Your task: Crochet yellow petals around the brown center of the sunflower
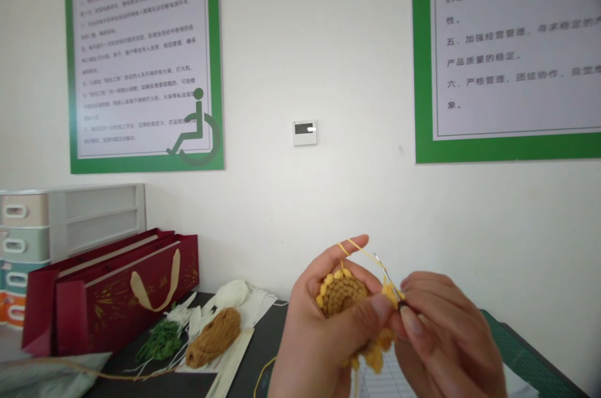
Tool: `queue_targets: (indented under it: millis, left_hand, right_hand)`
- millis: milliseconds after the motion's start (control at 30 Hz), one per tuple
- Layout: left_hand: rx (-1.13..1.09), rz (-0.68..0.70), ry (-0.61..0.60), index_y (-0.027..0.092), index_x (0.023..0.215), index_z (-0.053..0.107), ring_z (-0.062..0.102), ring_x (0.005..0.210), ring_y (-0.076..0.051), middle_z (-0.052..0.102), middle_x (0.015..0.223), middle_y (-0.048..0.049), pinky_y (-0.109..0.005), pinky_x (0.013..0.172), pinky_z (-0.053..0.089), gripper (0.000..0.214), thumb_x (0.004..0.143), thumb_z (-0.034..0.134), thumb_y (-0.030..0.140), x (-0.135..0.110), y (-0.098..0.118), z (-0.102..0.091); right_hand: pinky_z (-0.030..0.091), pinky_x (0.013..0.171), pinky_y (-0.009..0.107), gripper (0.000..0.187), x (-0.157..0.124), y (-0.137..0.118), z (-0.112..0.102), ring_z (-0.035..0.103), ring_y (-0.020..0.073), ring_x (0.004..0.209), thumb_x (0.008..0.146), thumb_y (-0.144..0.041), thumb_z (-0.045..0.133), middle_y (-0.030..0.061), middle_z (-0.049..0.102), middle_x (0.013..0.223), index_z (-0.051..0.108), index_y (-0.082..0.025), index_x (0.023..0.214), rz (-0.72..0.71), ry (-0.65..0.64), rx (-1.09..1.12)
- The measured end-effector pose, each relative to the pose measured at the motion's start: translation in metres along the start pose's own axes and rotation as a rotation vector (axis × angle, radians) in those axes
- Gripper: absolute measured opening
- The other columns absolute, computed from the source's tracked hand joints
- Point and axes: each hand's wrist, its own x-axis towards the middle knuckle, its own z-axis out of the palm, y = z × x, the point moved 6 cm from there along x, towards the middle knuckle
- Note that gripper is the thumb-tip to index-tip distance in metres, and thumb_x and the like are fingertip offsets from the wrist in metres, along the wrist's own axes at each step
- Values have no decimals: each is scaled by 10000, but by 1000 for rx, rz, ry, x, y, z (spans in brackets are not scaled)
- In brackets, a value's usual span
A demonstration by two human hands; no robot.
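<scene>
My left hand grips a round crocheted piece with a brown middle and a yellow bobble rim. Yellow yarn runs over its raised forefinger. My right hand pinches a thin metal crochet hook, whose tip pokes up beside the yellow edge of the piece. Both hands are held up in front of the wall, above the dark table.
On the table at left lie a brown yarn skein, green yarn, a white yarn ball and dark red gift bags. Plastic drawers stand at far left. Green-framed posters hang on the wall.
</scene>
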Motion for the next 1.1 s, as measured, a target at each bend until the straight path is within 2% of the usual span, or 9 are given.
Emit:
queue_targets:
  millis: [33, 100, 267, 367, 467, 600, 700, 867, 1100]
  left_hand:
    - [-59, -85, -41, 178, 1197, 767, 631, 627, -110, 688, 807, -16, -225, 632, 500, 568, 655, 934, 148, 0, -5, 1]
    - [-134, -182, -101, 162, 1219, 770, 634, 698, -124, 686, 820, -34, -233, 698, 505, 599, 643, 926, 115, 0, -9, 1]
    - [-186, -123, -160, 218, 1268, 757, 610, 703, -122, 675, 797, -14, -239, 718, 490, 676, 631, 899, 40, 0, -2, -4]
    - [-128, -117, -239, 195, 1247, 766, 605, 684, -125, 677, 767, -19, -227, 670, 467, 634, 641, 874, 43, 1, -1, -5]
    - [-105, -129, -337, 171, 1172, 790, 648, 711, -166, 694, 757, -32, -262, 686, 494, 567, 619, 889, 89, 3, -3, -5]
    - [70, 9, -246, 203, 1130, 784, 636, 670, -135, 686, 779, -14, -264, 661, 485, 447, 704, 901, 137, 7, 5, -10]
    - [218, 102, -140, 250, 1285, 708, 602, 637, -108, 661, 785, 17, -231, 584, 427, 580, 744, 910, 189, 5, 15, -9]
    - [228, 106, -106, 297, 1439, 576, 523, 618, -69, 642, 766, 53, -185, 570, 416, 809, 720, 937, 212, 1, 21, -4]
    - [281, 150, -57, 301, 1418, 586, 542, 649, -80, 648, 814, 41, -205, 585, 422, 738, 759, 907, 223, -1, 22, -7]
  right_hand:
    - [492, 632, 408, 254, -1, -9, -2, 612, 202, 674, 826, -98, 761, -2, 725, 758, 810, -334, 904, -126, 89, -21]
    - [480, 597, 383, 198, 0, -16, 8, 586, 181, 649, 883, -161, 741, -7, 708, 761, 786, -326, 981, -193, 77, 101]
    - [481, 601, 318, 20, 7, -1, 24, 597, 164, 688, 978, -296, 674, -5, 670, 730, 668, -282, 965, 221, 8, 475]
    - [488, 593, 309, 139, 6, 5, 24, 583, 160, 656, 1052, -334, 513, -1, 633, 693, 632, -288, 997, 405, -79, 618]
    - [434, 523, 266, 267, 3, 12, 29, 501, 126, 554, 1079, -354, 411, -24, 544, 626, 606, -266, 919, 633, -136, 772]
    - [386, 511, 215, 302, 0, 17, 42, 437, 87, 525, 1072, -378, 446, -43, 510, 632, 563, -234, 833, 790, -249, 840]
    - [429, 587, 196, 251, 1, 21, 43, 459, 80, 587, 1041, -364, 552, -47, 536, 678, 558, -232, 828, 733, -305, 717]
    - [510, 717, 191, 87, 6, 20, 32, 582, 95, 796, 1027, -295, 592, -19, 610, 887, 615, -263, 949, 449, -326, 454]
    - [568, 720, 160, 91, 13, 5, 34, 681, 90, 857, 956, -168, 677, -9, 667, 921, 649, -255, 954, 257, -287, 262]
